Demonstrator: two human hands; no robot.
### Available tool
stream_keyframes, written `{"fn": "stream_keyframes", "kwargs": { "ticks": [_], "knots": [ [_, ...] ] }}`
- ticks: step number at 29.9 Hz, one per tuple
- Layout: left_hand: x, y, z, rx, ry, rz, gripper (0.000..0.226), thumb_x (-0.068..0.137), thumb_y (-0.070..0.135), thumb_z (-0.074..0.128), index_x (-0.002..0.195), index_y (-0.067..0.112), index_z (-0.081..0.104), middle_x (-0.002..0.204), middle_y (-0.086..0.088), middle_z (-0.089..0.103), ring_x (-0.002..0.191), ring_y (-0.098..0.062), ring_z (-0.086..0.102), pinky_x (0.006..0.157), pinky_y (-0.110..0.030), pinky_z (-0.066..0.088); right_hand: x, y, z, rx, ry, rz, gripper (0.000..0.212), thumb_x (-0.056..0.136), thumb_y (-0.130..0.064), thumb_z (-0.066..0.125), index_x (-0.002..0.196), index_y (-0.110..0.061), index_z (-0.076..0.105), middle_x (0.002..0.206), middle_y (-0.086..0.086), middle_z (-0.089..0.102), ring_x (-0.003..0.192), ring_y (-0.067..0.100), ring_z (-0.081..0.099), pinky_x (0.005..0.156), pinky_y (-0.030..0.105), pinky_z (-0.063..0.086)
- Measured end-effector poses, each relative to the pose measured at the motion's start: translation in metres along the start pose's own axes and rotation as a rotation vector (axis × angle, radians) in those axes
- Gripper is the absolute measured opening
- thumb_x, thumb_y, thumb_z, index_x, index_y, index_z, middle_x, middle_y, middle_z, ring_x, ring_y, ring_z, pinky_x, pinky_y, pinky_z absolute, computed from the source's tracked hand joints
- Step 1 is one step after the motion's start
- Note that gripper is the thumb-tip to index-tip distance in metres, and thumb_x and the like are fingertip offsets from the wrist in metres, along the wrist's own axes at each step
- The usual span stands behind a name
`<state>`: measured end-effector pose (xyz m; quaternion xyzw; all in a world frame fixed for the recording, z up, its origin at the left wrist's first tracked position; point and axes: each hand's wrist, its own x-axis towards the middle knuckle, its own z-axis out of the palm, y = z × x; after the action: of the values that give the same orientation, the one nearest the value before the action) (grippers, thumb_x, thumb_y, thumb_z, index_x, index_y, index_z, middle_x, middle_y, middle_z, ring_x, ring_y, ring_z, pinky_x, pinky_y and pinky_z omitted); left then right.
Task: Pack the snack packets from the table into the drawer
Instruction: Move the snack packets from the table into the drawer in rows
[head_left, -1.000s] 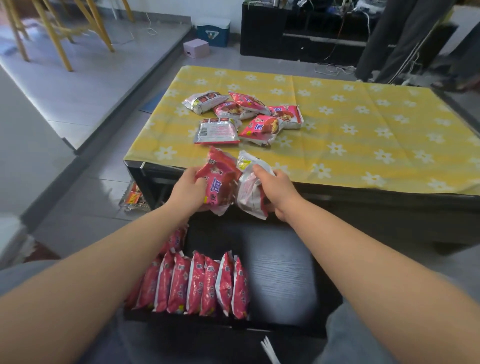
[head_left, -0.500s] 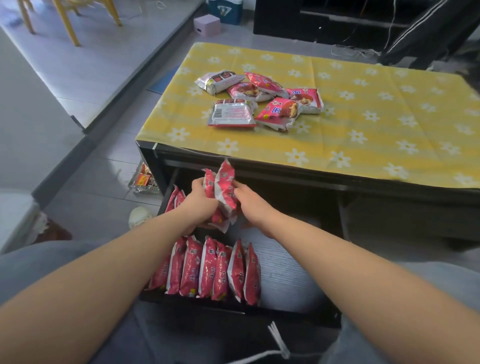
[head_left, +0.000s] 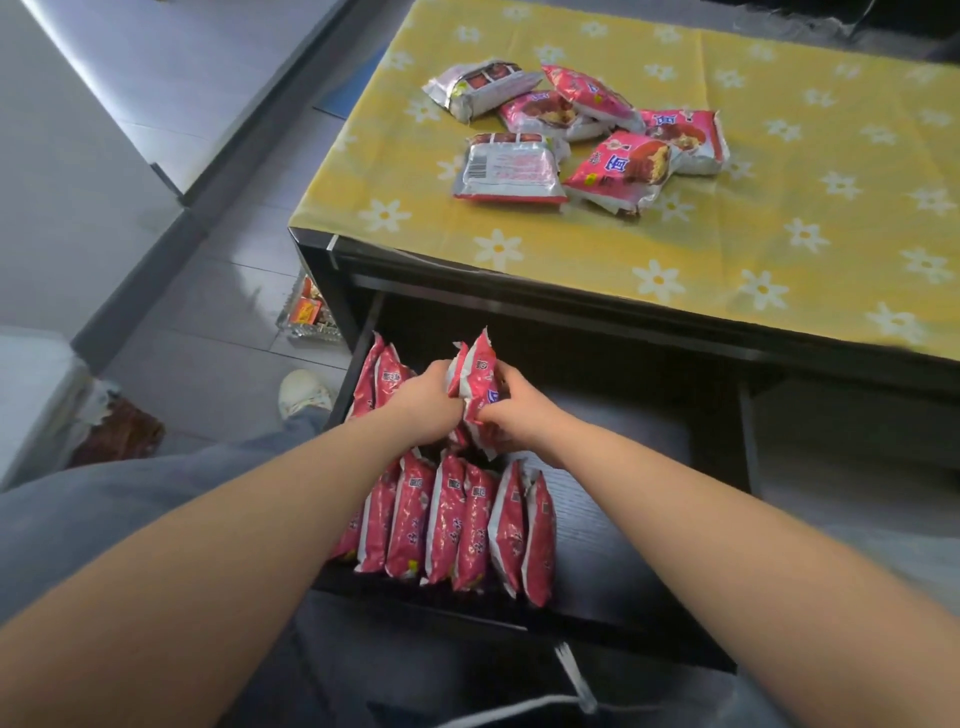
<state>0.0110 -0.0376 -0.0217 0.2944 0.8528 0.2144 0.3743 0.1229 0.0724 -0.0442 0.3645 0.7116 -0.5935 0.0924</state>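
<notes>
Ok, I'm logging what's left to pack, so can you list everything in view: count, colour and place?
loose snack packets: six, pink and silver, heaped on the table's left part
tablecloth: one, yellow with white flowers, covering the table
table: one, black, ahead of the person
drawer: one, black, pulled open under the table's near edge
packed snack packets: about seven in the front row, at least two behind at left, pink, standing on edge in the drawer
held snack packets: two, pink and white, pressed together over the drawer
clear tray: one, on the floor left of the table
shoe: one, white, on the floor left of the drawer
left hand: grips the held snack packets from the left
right hand: grips them from the right
</notes>
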Motion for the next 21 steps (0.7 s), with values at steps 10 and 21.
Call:
{"fn": "stream_keyframes", "kwargs": {
  "ticks": [10, 21],
  "knots": [
    [0.003, -0.015, -0.015, 0.373, 0.23, -0.05, 0.042, 0.092, 0.026, 0.065, 0.129, 0.013, 0.051, 0.11, -0.009, 0.053, 0.091, -0.026, 0.056, 0.072, -0.039, 0.043, 0.027, -0.001, 0.037, -0.082, -0.12, 0.097, 0.113, 0.09, -0.034, 0.075, 0.164, -0.03, -0.011, 0.173, 0.013, 0.009, 0.157, 0.036, 0.018, 0.125, 0.053, 0.023],
    [0.002, -0.024, -0.012, 0.476, 0.239, -0.065, 0.079, 0.09, 0.026, 0.071, 0.156, 0.021, 0.027, 0.145, -0.016, 0.042, 0.121, -0.039, 0.061, 0.083, -0.047, 0.054, 0.044, -0.012, 0.062, -0.137, -0.103, 0.211, 0.131, 0.085, -0.02, 0.081, 0.156, -0.04, -0.027, 0.167, 0.008, -0.032, 0.158, 0.041, 0.002, 0.122, 0.058, 0.027]
  ]
}}
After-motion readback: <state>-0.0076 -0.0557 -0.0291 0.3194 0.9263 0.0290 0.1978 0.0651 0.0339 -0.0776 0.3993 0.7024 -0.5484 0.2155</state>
